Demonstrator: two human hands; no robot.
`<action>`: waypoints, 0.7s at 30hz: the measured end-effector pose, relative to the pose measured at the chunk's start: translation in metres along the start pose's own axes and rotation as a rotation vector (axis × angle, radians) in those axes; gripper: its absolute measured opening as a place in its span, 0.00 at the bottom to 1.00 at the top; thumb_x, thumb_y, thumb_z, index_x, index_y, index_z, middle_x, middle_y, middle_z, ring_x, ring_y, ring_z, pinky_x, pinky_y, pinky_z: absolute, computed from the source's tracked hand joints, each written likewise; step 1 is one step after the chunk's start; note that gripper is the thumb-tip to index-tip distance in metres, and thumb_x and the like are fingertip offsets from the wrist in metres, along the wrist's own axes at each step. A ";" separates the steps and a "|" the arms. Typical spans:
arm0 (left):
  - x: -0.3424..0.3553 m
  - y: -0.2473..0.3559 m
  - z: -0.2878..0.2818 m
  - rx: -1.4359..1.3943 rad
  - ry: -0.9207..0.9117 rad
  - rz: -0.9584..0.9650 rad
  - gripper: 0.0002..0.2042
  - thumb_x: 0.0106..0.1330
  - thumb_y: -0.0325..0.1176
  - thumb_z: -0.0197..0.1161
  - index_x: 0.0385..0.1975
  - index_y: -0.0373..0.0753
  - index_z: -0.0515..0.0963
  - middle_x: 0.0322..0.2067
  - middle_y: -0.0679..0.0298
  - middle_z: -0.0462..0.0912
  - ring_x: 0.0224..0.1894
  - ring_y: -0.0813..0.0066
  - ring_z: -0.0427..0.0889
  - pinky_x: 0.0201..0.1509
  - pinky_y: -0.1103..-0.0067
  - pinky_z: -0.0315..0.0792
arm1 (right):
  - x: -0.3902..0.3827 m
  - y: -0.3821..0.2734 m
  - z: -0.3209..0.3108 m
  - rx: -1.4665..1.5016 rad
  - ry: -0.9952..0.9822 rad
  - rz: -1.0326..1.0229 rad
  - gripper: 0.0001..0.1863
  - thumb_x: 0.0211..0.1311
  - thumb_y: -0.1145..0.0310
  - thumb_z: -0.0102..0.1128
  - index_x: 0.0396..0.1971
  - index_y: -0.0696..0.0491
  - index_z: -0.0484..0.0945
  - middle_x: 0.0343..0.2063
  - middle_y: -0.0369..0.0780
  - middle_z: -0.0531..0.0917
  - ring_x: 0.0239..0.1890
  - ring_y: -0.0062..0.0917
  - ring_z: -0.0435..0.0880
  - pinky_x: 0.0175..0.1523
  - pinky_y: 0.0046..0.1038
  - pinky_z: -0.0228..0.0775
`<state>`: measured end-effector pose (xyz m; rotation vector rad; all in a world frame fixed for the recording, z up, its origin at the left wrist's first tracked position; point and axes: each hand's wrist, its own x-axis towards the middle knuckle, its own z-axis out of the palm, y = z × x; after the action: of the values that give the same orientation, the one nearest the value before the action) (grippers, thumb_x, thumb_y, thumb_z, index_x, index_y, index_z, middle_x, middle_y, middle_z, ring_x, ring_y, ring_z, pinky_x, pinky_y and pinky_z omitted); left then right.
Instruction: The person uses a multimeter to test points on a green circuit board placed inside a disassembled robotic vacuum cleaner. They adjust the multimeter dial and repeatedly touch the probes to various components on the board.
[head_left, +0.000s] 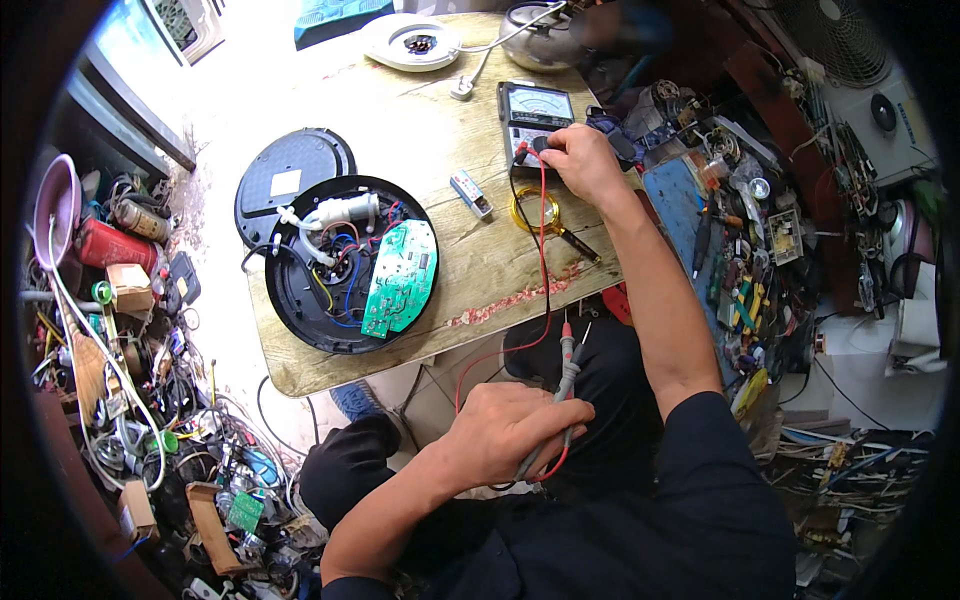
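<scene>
In my left hand (515, 430), the fingers are closed round a pair of test probes (568, 370), whose tips point up and away over my lap. Red and black leads run from them to an analog multimeter (540, 103) on the table's right side. My right hand (588, 162) pinches at the meter's dial knob, and its fingers partly cover the lower panel. An opened round black appliance housing (300, 338) lies at the table's left, holding a green circuit board (402, 275), coloured wires and a white cylinder (347, 208). Its tubing is pale.
A small battery-like box (470, 194) and a yellow-rimmed magnifying glass (577, 244) lie near the meter. Behind the housing is a black round cover (265, 178). A white round part (385, 48) and a metal pot (540, 45) stand at the far edge. Clutter fills both sides.
</scene>
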<state>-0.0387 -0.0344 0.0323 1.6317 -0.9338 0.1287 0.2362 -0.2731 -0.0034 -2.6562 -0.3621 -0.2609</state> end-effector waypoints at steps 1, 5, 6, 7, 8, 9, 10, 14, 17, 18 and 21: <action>0.000 -0.002 0.002 -0.005 0.001 0.006 0.17 0.59 0.24 0.73 0.49 0.40 0.84 0.24 0.64 0.85 0.21 0.65 0.83 0.25 0.72 0.74 | 0.000 0.002 0.000 0.000 -0.009 0.003 0.14 0.57 0.63 0.70 0.38 0.58 0.90 0.39 0.54 0.87 0.46 0.49 0.87 0.54 0.45 0.78; 0.007 0.000 0.001 -0.023 -0.041 0.002 0.17 0.58 0.24 0.72 0.49 0.39 0.84 0.23 0.64 0.83 0.21 0.65 0.82 0.24 0.72 0.73 | 0.002 0.003 0.000 0.000 -0.037 0.012 0.16 0.58 0.64 0.69 0.42 0.59 0.90 0.43 0.54 0.87 0.49 0.49 0.86 0.57 0.44 0.78; 0.007 0.000 0.003 -0.026 -0.033 0.003 0.17 0.58 0.23 0.72 0.49 0.39 0.84 0.23 0.64 0.83 0.21 0.65 0.82 0.24 0.72 0.73 | 0.001 0.002 0.000 0.010 -0.032 0.023 0.16 0.58 0.64 0.70 0.42 0.59 0.90 0.42 0.54 0.87 0.49 0.49 0.86 0.57 0.44 0.78; 0.006 0.000 0.006 -0.030 -0.024 0.003 0.17 0.58 0.23 0.72 0.49 0.39 0.84 0.23 0.64 0.83 0.21 0.65 0.82 0.24 0.72 0.73 | -0.001 0.001 0.000 0.021 -0.028 0.035 0.16 0.58 0.64 0.70 0.42 0.59 0.89 0.42 0.54 0.87 0.49 0.49 0.86 0.57 0.44 0.78; 0.006 -0.001 0.007 -0.026 -0.026 0.004 0.17 0.58 0.23 0.72 0.49 0.39 0.84 0.23 0.64 0.83 0.21 0.65 0.82 0.24 0.72 0.73 | -0.003 0.000 0.000 0.031 -0.024 0.047 0.16 0.59 0.64 0.70 0.43 0.59 0.89 0.42 0.54 0.87 0.49 0.49 0.86 0.57 0.44 0.78; 0.007 -0.001 0.007 -0.023 -0.028 0.006 0.17 0.58 0.23 0.72 0.48 0.39 0.84 0.23 0.64 0.83 0.21 0.65 0.82 0.24 0.72 0.73 | -0.003 -0.001 0.000 0.056 -0.013 0.055 0.16 0.59 0.64 0.70 0.43 0.59 0.89 0.42 0.54 0.87 0.49 0.49 0.86 0.57 0.43 0.78; 0.007 -0.002 0.008 -0.023 -0.029 0.010 0.17 0.58 0.23 0.72 0.48 0.39 0.84 0.23 0.64 0.83 0.21 0.65 0.82 0.24 0.72 0.73 | -0.005 -0.001 -0.002 0.076 -0.002 0.064 0.17 0.59 0.64 0.71 0.43 0.58 0.89 0.43 0.54 0.87 0.48 0.49 0.86 0.57 0.43 0.78; 0.011 -0.001 0.006 -0.006 -0.046 0.007 0.17 0.57 0.23 0.73 0.48 0.39 0.84 0.23 0.63 0.83 0.21 0.65 0.82 0.24 0.72 0.72 | -0.011 0.002 0.001 0.068 0.070 0.054 0.18 0.58 0.65 0.74 0.45 0.61 0.88 0.39 0.50 0.88 0.39 0.39 0.89 0.47 0.35 0.80; 0.010 -0.001 0.008 -0.019 -0.030 0.003 0.17 0.57 0.22 0.73 0.47 0.40 0.84 0.22 0.64 0.82 0.20 0.65 0.81 0.23 0.72 0.71 | -0.014 0.001 0.002 0.073 0.083 0.018 0.18 0.57 0.67 0.75 0.45 0.62 0.88 0.38 0.48 0.87 0.36 0.35 0.88 0.45 0.32 0.80; 0.011 0.000 0.009 -0.027 -0.015 0.002 0.16 0.57 0.22 0.73 0.46 0.40 0.84 0.22 0.64 0.82 0.20 0.65 0.81 0.23 0.72 0.71 | -0.016 0.001 0.000 0.125 0.048 0.055 0.18 0.57 0.67 0.75 0.45 0.61 0.88 0.39 0.49 0.87 0.38 0.39 0.88 0.47 0.35 0.80; 0.012 0.001 0.005 -0.007 -0.009 0.009 0.16 0.57 0.22 0.73 0.46 0.40 0.84 0.20 0.65 0.80 0.19 0.66 0.79 0.22 0.72 0.69 | -0.016 -0.006 -0.009 0.250 -0.002 0.119 0.18 0.57 0.68 0.74 0.46 0.60 0.88 0.41 0.51 0.87 0.44 0.45 0.88 0.52 0.39 0.79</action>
<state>-0.0332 -0.0451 0.0385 1.6234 -0.9480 0.1239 0.2186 -0.2752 0.0033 -2.4206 -0.2197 -0.1632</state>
